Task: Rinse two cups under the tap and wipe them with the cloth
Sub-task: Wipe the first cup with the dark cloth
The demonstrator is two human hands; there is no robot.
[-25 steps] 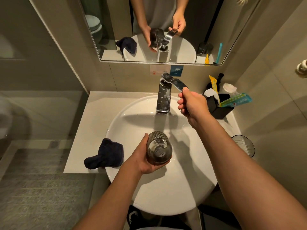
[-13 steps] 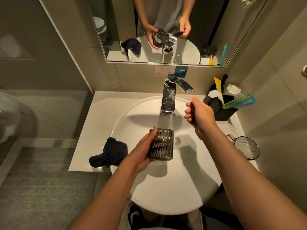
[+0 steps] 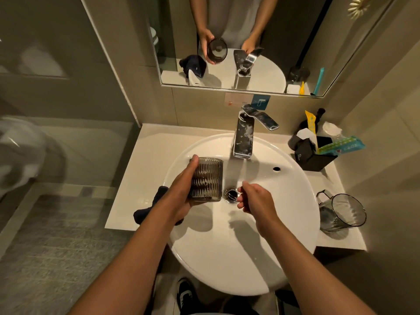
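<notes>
My left hand grips a dark ribbed glass cup, held over the left side of the white basin, left of the tap's stream. My right hand hovers empty with fingers loosely curled, its fingertips in the falling water above the drain. The chrome tap has its lever lifted and water runs from it. A second ribbed glass cup with a handle lies on its side on the counter at the right. The dark blue cloth lies on the counter left of the basin, partly behind my left forearm.
A black holder with packets and toiletries stands at the back right of the counter. A mirror hangs above the tap. A glass partition closes off the left side. The counter's front edge drops to the floor.
My right hand has left the tap lever and come down into the stream over the drain. My left hand has turned the cup sideways and shifted it left and farther back.
</notes>
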